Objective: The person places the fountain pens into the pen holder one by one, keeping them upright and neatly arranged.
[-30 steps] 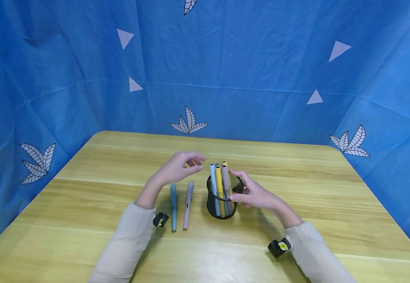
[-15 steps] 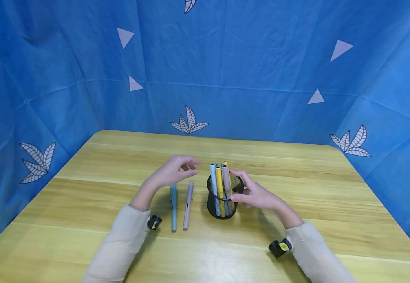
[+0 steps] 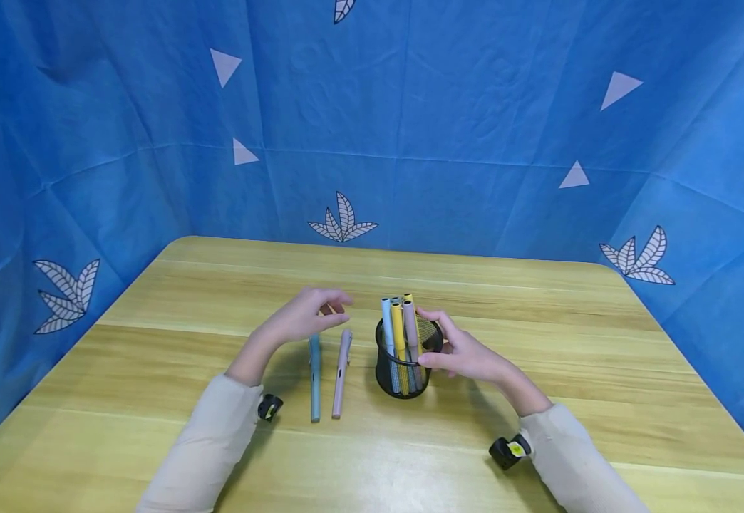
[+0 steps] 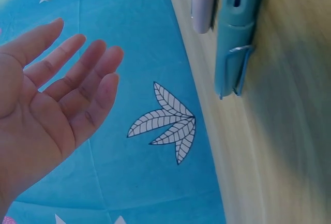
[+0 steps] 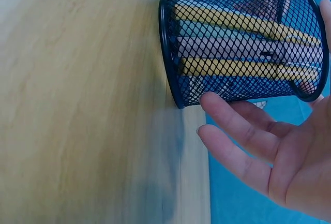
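A black mesh pen holder (image 3: 383, 372) stands upright on the table with several yellow, light blue, lilac and teal pens (image 3: 398, 329) in it. My right hand (image 3: 469, 355) holds it from the right, thumb at the front rim and forefinger at the far side. In the right wrist view two lower fingers (image 5: 235, 123) lie near the mesh wall. My left hand (image 3: 304, 315) hovers above the table, holding nothing, its fingers loosely bent. Below and beside it lie a teal pen (image 3: 316, 388) and a lilac pen (image 3: 341, 381), side by side, apart from the holder.
The pale wooden table (image 3: 385, 456) reaches back to a blue cloth backdrop (image 3: 462, 128) with leaf and triangle prints. A small black camera sits on each wrist, the left one (image 3: 270, 407) close to the teal pen.
My left hand has drawn back to the left and slightly down, away from the pen holder. The right hand, the holder and both lying pens have stayed in place.
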Motion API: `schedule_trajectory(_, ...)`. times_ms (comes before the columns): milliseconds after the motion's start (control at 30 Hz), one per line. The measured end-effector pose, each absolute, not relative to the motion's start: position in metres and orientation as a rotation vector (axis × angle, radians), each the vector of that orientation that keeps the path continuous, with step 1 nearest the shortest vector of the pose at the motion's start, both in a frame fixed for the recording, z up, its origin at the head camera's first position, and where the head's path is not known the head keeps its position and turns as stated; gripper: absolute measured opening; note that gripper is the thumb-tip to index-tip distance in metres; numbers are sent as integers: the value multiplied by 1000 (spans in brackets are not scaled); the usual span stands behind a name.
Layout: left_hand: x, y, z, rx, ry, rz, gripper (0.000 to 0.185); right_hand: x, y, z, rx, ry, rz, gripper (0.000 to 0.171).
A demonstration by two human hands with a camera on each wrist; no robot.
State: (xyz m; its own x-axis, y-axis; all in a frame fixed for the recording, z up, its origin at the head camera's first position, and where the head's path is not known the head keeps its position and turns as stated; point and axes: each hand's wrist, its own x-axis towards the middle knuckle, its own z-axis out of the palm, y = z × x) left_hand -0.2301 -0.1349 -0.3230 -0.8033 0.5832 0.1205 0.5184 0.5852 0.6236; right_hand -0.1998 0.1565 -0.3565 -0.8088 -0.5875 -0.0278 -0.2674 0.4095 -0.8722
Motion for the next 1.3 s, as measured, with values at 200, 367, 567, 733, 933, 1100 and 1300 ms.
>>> schedule_trajectory(200, -230, -138, -326, 921, 2711, 997, 29, -200, 157, -357, -761, 2350, -1357, 67)
schedule_trajectory(367, -231, -142, -330, 905, 2700, 994, 30, -200, 157, -357, -752, 2356, -1352, 67)
schedule_trajectory(567, -230, -146, -333, 890, 2701, 960, 29, -200, 157, -356, -730, 2360, -1346, 66)
schedule_trajectory(733, -230, -149, -336, 864, 2683, 968, 29, -200, 156, -357, -754, 2356, -1354, 66)
schedule_trajectory(933, -229, -152, -339, 910, 2646, 994, 29, -200, 156, -357, -749, 2361, -1352, 66)
schedule_trajectory(1100, -229, -153, -343, 905, 2615, 1007, 30, -200, 156, -358, -755, 2366, -1347, 66)
schedule_trajectory(1300, -230, -153, -348, 909, 2587, 957, 32, -199, 156, -357, -737, 2357, -1349, 68)
